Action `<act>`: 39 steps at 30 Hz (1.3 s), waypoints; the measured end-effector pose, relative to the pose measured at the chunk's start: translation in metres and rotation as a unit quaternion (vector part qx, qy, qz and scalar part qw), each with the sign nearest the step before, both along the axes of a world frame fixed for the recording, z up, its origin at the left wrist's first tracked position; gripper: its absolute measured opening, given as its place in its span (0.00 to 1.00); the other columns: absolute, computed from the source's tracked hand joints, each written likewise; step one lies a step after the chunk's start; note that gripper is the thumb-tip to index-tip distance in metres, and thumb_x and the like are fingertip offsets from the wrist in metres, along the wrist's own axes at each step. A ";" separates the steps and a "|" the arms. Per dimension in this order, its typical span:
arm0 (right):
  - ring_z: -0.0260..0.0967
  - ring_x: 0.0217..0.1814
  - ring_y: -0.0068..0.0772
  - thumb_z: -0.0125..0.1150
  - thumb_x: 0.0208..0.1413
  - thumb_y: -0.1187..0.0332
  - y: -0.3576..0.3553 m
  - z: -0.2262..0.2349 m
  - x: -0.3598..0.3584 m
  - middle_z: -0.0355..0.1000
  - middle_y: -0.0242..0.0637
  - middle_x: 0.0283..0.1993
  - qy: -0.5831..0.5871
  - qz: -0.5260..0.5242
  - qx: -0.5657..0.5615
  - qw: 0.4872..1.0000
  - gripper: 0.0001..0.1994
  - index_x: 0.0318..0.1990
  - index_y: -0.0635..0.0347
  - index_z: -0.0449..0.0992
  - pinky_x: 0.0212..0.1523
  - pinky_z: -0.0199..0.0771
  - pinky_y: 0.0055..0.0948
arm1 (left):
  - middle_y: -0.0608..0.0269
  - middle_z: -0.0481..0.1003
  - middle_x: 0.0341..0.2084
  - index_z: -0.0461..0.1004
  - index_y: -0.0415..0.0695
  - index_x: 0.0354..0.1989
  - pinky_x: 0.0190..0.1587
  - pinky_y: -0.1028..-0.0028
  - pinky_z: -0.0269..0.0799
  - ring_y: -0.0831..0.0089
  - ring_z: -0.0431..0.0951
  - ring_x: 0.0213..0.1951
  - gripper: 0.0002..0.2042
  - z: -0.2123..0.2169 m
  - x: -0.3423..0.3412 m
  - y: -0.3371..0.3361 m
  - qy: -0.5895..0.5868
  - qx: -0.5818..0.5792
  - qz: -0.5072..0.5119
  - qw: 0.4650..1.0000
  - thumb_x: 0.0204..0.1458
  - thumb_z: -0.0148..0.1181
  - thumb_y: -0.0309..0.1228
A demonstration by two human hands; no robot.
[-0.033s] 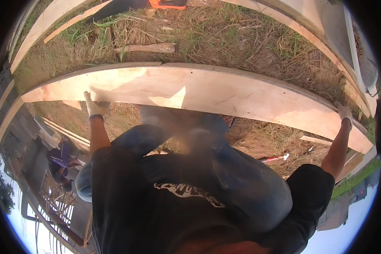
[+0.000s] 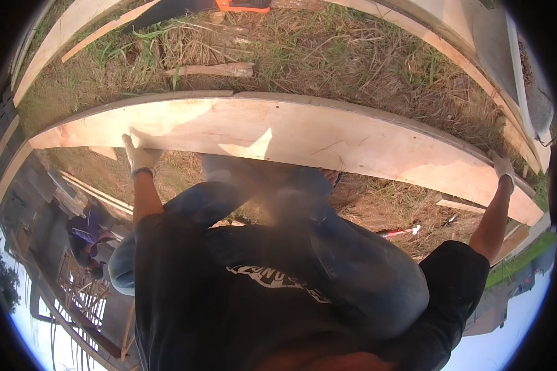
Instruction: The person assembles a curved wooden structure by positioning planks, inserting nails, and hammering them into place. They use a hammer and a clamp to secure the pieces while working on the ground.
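A long, pale plywood board (image 2: 328, 133) spans the view in front of my bent legs, with several small dark nail or screw spots on its face. A second strip of wood runs along its far edge. My left hand (image 2: 143, 156), in a light glove, grips the near edge toward the left end, its thumb lying on the face and the other fingers partly hidden. Toward the right end, my gloved right hand (image 2: 503, 166) is closed over the board's far edge, with its fingertips hard to make out.
A hammer (image 2: 402, 232) with a red handle lies on the grass right of my knees. Beyond the board are a wood scrap (image 2: 220, 70) and an orange-handled saw (image 2: 244, 5). Long planks (image 2: 476, 68) border the far right. Another person (image 2: 86, 232) crouches at the left.
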State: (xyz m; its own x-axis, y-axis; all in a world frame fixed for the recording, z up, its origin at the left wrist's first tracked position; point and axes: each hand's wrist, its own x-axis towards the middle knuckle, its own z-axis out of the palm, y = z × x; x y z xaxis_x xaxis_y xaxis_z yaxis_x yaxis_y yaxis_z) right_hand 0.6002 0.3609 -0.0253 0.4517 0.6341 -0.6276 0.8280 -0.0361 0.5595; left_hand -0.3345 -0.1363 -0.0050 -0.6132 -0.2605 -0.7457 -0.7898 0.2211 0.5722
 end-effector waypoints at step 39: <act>0.68 0.72 0.61 0.50 0.62 0.30 0.004 -0.009 -0.051 0.72 0.65 0.65 -0.076 0.030 -0.158 0.984 0.44 0.64 0.66 0.76 0.70 0.64 0.49 | 0.55 0.60 0.75 0.56 0.46 0.78 0.72 0.53 0.63 0.55 0.64 0.72 0.37 -0.048 0.040 -0.011 0.183 0.050 -0.121 0.974 0.71 0.41 0.61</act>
State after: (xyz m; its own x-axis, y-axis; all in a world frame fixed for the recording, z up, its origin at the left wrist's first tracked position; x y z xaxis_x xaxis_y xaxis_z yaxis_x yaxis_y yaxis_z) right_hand 0.5488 0.3648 -0.0341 0.5241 0.4469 -0.7250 0.7288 0.2053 0.6533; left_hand -0.2949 -0.1472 -0.0526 -0.8774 -0.0122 -0.4796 -0.4600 0.3050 0.8339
